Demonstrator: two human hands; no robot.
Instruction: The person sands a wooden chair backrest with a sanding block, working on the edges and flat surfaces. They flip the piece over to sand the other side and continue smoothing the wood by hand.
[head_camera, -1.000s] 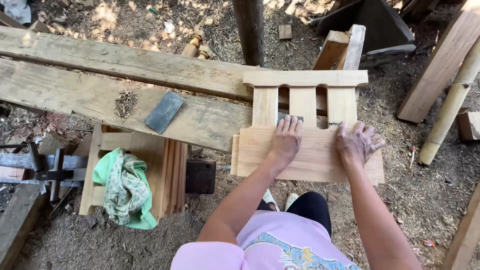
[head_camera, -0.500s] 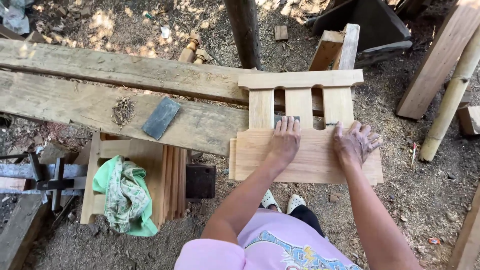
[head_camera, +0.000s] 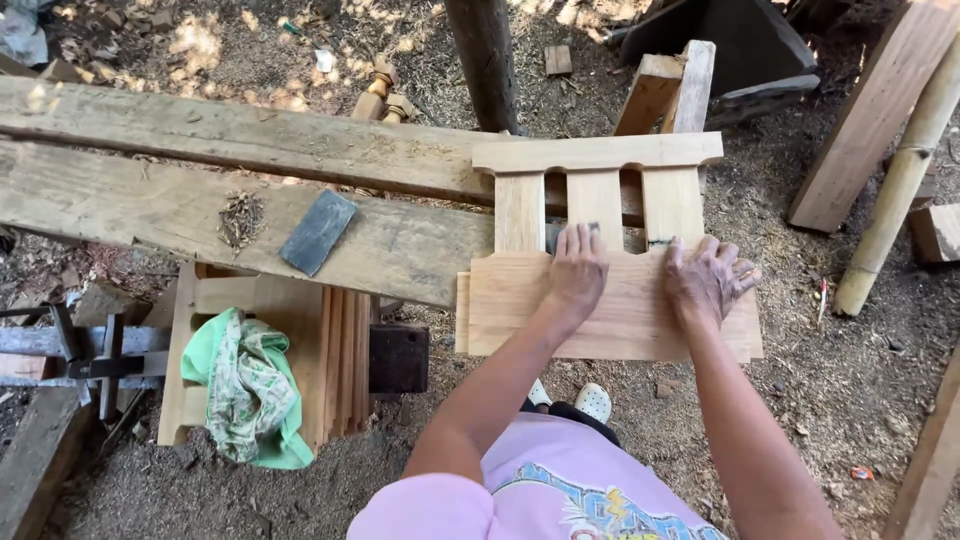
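A pale wooden panel (head_camera: 620, 320) with three short slats (head_camera: 595, 205) and a top rail (head_camera: 600, 152) lies across the end of the weathered planks. My left hand (head_camera: 578, 278) lies flat on the panel's upper edge, its fingers pressing a small dark sheet (head_camera: 557, 236) that shows at the fingertips between two slats. My right hand (head_camera: 708, 282) rests palm down on the panel to the right, fingers spread and holding nothing.
Two long weathered planks (head_camera: 200, 215) run leftward, carrying a dark flat block (head_camera: 317, 232) and a pile of shavings (head_camera: 240, 218). Stacked pale wood pieces (head_camera: 330, 360) with a green cloth (head_camera: 245, 390) sit below. A post (head_camera: 487, 60), leaning boards (head_camera: 870, 110), a bamboo pole (head_camera: 895, 190) and a metal clamp (head_camera: 70, 350) surround me.
Both hands stay on the panel in nearly the same places. Only the view has shifted slightly.
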